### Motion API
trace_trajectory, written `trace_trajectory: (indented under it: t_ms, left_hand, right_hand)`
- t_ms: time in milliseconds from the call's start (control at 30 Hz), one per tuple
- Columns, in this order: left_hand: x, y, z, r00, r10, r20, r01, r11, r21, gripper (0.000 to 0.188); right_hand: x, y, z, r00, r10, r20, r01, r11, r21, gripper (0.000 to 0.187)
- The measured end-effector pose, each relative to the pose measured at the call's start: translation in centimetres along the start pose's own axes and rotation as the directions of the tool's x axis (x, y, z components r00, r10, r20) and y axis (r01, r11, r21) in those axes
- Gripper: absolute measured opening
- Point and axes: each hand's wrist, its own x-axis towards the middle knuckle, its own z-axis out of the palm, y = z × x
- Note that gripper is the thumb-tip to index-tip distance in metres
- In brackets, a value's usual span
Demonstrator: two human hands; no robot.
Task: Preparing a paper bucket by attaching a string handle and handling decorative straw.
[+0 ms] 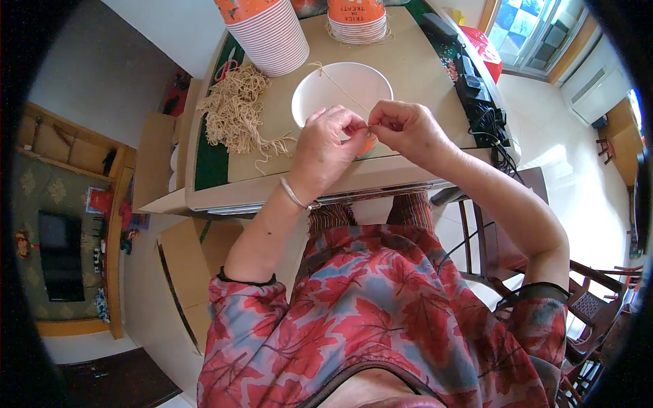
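A white-lined paper bucket (pixel 316 92) stands at the table's near edge, its round mouth turned up toward me; a bit of its orange outside shows below my fingers. A thin tan string (pixel 338 86) is fastened at the far left of its rim and runs across the mouth to my fingers. My left hand (pixel 328 141) and my right hand (pixel 413 130) meet over the near right rim, both closed in a pinch on the string's end. Fingers hide the exact spot where it meets the rim. Left of the bucket lies a tangled heap of cut strings (pixel 235 112).
Nested orange-and-white buckets (pixel 269 41) lean behind the heap; another stack (pixel 357 30) with strings round it stands farther back. Red-handled scissors (pixel 226 69) lie by the heap. Black adapters and cables (pixel 484 112) line the right edge. A cardboard box (pixel 155 160) stands at the left.
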Motion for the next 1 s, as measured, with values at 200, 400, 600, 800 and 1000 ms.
trace_trajectory:
  t_ms: [200,400,600,800,1000]
  left_hand:
    - [-0.1,0.0,0.3,1.0,0.012,-0.002,-0.011,0.995,0.097,0.007]
    - [-0.5,0.2,1.1,0.997,-0.026,-0.078,0.037,0.99,0.133,0.006]
    - [-0.8,0.1,1.5,0.989,0.055,-0.14,-0.031,0.985,0.167,0.009]
    - [-1.1,0.0,1.9,0.976,0.145,-0.16,-0.102,0.962,0.252,0.008]
    - [-1.2,-0.2,2.0,0.965,0.193,-0.177,-0.142,0.953,0.267,0.011]
  right_hand:
    - [-0.3,-0.3,0.4,0.998,-0.055,-0.042,0.053,0.997,-0.047,0.005]
    - [-1.0,-0.2,1.0,0.986,-0.126,-0.109,0.108,0.982,-0.157,0.009]
    - [-1.8,-0.2,1.2,0.986,-0.14,-0.094,0.127,0.982,-0.137,0.01]
    - [-1.1,-1.4,0.6,0.985,0.162,-0.064,-0.148,0.972,0.183,0.012]
    - [-0.8,-1.8,0.3,0.959,0.284,0.023,-0.283,0.942,0.178,0.016]
